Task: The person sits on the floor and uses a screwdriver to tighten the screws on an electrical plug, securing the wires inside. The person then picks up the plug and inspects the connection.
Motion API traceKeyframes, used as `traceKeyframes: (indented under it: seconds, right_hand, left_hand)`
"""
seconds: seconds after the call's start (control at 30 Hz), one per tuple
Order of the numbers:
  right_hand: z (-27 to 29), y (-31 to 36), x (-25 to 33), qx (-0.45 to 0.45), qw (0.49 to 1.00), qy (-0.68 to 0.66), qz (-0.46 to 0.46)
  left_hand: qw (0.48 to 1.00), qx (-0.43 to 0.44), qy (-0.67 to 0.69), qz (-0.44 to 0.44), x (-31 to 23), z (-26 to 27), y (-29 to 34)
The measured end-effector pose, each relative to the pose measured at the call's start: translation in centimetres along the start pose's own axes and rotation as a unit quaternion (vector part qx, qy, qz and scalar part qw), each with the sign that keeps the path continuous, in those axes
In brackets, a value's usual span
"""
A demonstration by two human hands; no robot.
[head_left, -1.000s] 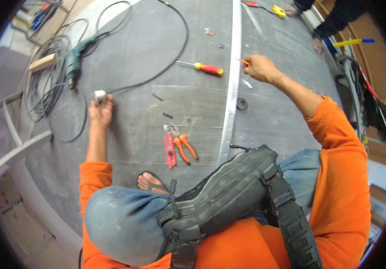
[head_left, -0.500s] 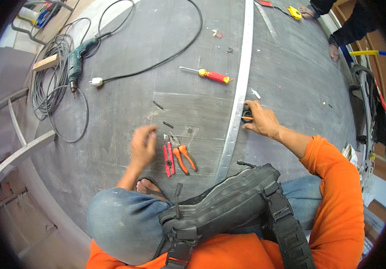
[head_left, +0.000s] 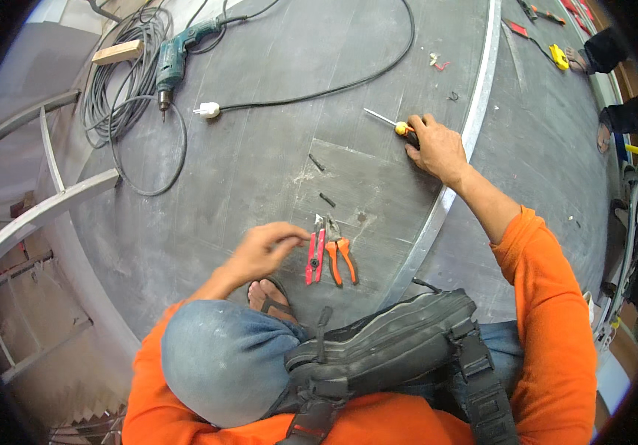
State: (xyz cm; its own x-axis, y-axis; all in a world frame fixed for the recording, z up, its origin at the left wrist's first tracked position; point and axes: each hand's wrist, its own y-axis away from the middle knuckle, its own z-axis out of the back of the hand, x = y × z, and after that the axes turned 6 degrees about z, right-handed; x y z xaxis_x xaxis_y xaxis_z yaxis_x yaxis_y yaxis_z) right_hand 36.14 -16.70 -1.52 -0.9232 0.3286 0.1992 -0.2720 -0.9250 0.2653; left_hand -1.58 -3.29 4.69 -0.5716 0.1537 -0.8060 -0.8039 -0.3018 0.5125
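My right hand [head_left: 437, 150] is closed on a small black roll [head_left: 412, 139], at the screwdriver [head_left: 382, 117]. The fingers cover the screwdriver's red handle; its metal shaft and yellow collar stick out to the left. Whether the fingers also grip that handle is hidden. My left hand [head_left: 265, 251] hovers with loosely bent fingers apart, its fingertips by the red-handled wire stripper [head_left: 315, 256]. Right of that tool lie orange-handled pliers [head_left: 339, 256]. Two short black pieces, one nearer [head_left: 327, 199] and one farther [head_left: 316, 162], rest on the grey floor beyond the tools.
A long metal strip [head_left: 474, 111] runs along the floor at the right. Far left are a green drill [head_left: 173, 63], its white plug [head_left: 207, 110], coiled cable [head_left: 104, 111] and a ladder [head_left: 52, 200]. A yellow tape measure [head_left: 558, 57] lies by another person's feet [head_left: 577, 59].
My right hand has moved from beyond the metal strip leftward and away from me, onto the screwdriver. My left hand has come down beside the wire stripper. The view has shifted too.
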Motion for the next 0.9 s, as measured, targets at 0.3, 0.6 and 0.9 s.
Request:
traceKeyframes:
  seconds: [0.3,0.6,0.9]
  right_hand:
    - [0.7,0.1,2.0,0.070,0.934,-0.293,-0.190]
    - [3.4,13.5,12.2,0.096,0.873,-0.388,-0.278]
    - [-3.6,15.6,16.4,-0.076,0.859,-0.311,-0.399]
  left_hand:
    - [0.961,-0.019,-0.243,-0.131,-22.6,8.9,20.6]
    - [0.980,0.106,-0.159,0.051,-25.0,4.2,25.4]
    - [0.974,0.115,-0.113,0.161,-23.5,1.9,31.4]
